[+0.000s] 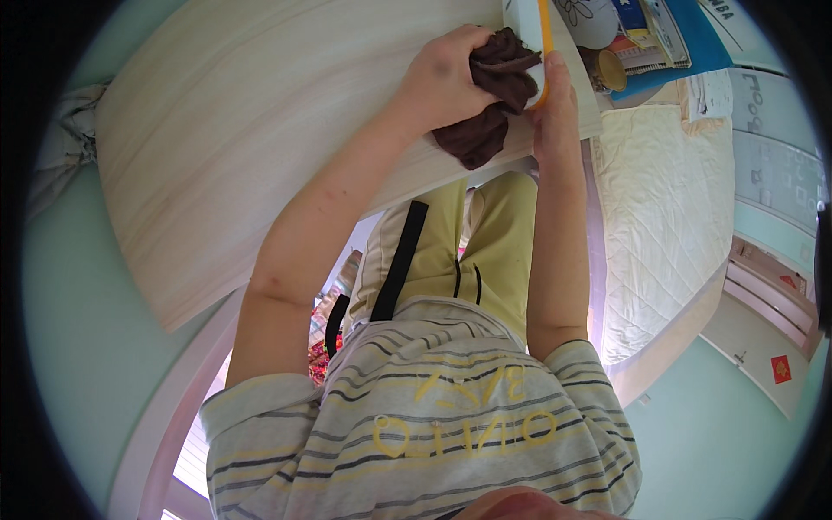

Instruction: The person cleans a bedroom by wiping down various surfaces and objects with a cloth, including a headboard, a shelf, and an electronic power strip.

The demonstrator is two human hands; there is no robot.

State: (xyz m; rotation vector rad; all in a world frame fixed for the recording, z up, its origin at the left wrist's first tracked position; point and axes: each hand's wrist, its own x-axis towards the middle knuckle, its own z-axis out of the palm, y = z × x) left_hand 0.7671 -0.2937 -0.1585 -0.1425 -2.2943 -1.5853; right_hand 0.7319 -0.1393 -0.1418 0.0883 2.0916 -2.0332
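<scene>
My left hand [445,81] has its fingers around a bunched dark brown cloth [506,68] and presses it against a white object with an orange edge [525,23]. That object is cut off by the top of the view, so I cannot tell what it is. A loose end of the cloth hangs down over the front of the light wood-grain tabletop [260,123]. My right hand [558,97] grips the object's orange-edged side, its thumb along the edge and its other fingers mostly hidden.
Right of the object, a blue board [705,45] bears a spiral notebook [669,39] and other stationery, with a brown-rimmed jar [610,70] beside it. A bed with a cream quilted cover [663,227] stands at my right. Crumpled pale fabric [75,130] lies past the table's left end.
</scene>
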